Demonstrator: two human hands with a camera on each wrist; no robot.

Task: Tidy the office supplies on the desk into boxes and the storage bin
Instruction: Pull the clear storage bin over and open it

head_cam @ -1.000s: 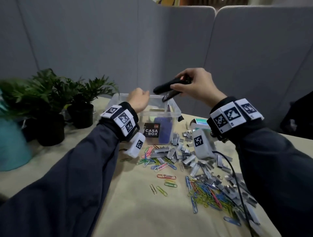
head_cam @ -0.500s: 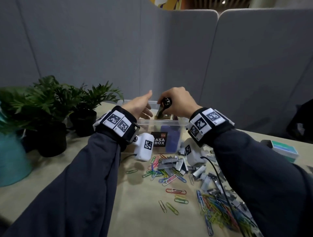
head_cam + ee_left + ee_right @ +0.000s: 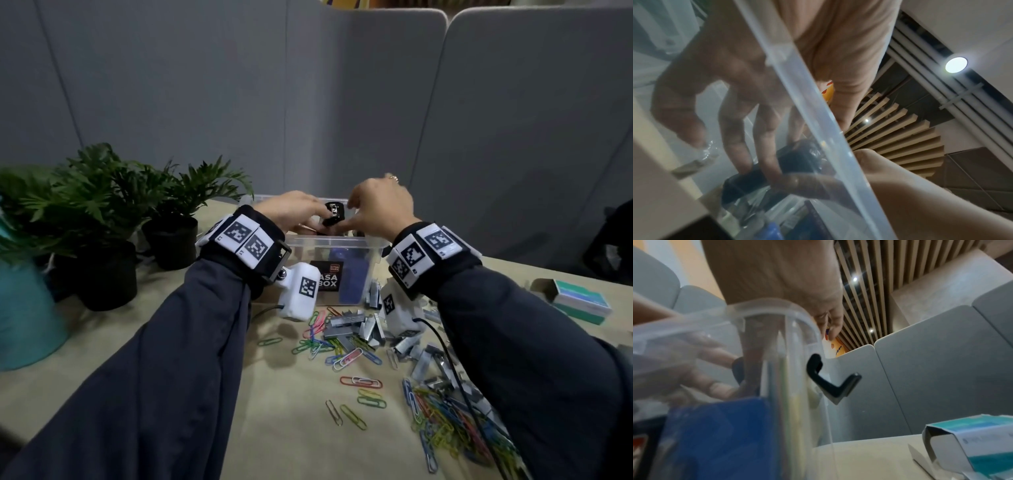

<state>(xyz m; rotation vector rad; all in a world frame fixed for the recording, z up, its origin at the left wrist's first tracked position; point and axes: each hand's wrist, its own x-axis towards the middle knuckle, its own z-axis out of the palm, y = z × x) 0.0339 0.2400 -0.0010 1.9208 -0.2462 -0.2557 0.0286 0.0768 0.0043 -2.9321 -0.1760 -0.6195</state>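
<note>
Both hands meet over the clear storage bin (image 3: 337,247): the left hand (image 3: 291,210) and right hand (image 3: 378,205) each curl fingers round a black stapler (image 3: 333,213), held at the bin's rim with its lower end inside. In front of the bin, loose staple strips (image 3: 346,320) and coloured paper clips (image 3: 445,416) lie scattered across the desk (image 3: 284,428). A teal box (image 3: 579,301) sits to the right and potted plants (image 3: 113,212) stand to the left.

Both hands meet over the clear storage bin (image 3: 373,244): the left hand (image 3: 291,209) and right hand (image 3: 378,205) hold a black stapler (image 3: 333,213) between their fingertips, with paper clips (image 3: 442,423) and staple strips (image 3: 352,325) scattered on the desk (image 3: 291,428) below
</note>
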